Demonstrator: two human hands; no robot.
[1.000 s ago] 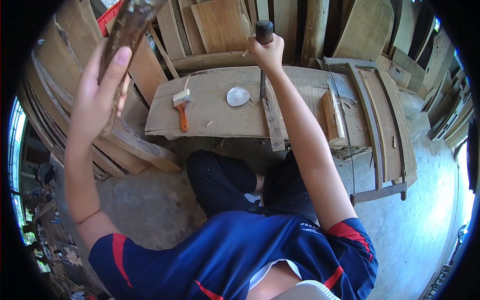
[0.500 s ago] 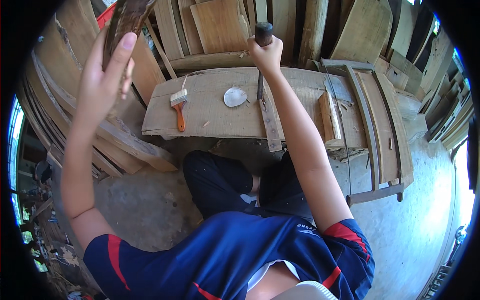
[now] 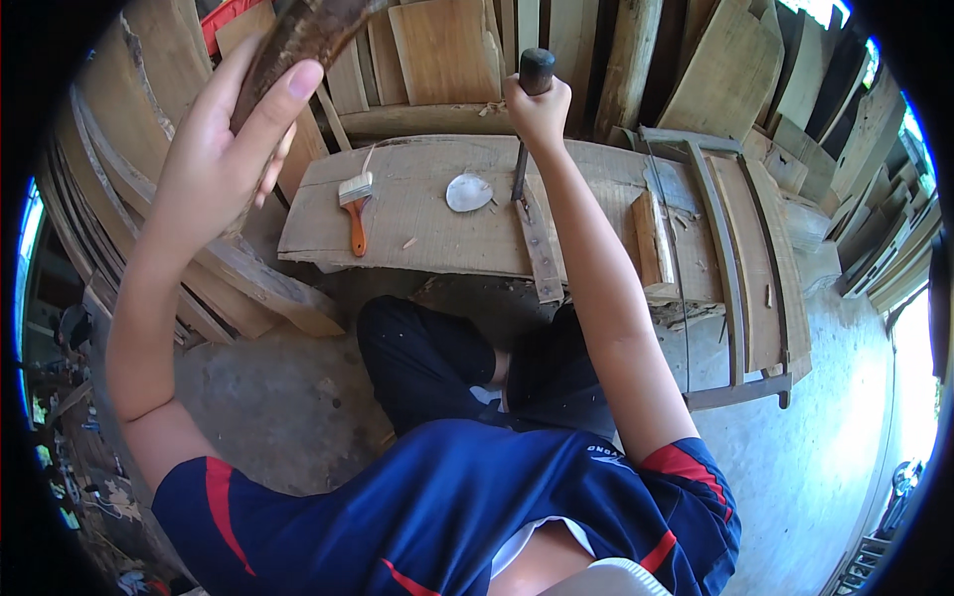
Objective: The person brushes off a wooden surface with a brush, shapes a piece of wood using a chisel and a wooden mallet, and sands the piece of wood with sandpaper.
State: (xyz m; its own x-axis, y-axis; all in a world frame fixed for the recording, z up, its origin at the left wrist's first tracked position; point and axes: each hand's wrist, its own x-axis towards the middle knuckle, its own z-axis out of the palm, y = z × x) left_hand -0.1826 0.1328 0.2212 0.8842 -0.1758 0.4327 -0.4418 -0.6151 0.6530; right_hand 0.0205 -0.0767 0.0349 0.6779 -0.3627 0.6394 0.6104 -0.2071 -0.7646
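My left hand [image 3: 234, 149] is raised at the upper left, closed round a thick, dark brown piece of wood [image 3: 298, 42] like a club. My right hand [image 3: 540, 109] grips a chisel [image 3: 520, 165] by its dark handle, upright with its blade down on a narrow wooden strip [image 3: 542, 256] that has a row of marks or holes. The strip lies across a thick plank [image 3: 417, 238]. Left of it on the plank are a white round, flat object [image 3: 467, 194] and a paintbrush [image 3: 358, 226] with an orange handle.
A wood block [image 3: 652, 243] and a wooden frame saw [image 3: 730, 298] lie on the plank's right part. Boards [image 3: 442, 55] lean upright along the back and both sides. My crossed legs [image 3: 422, 348] are on the concrete floor [image 3: 268, 407] in front of the plank.
My left hand and the club it holds have shifted to the right. My right hand still holds the chisel upright in about the same place on the strip.
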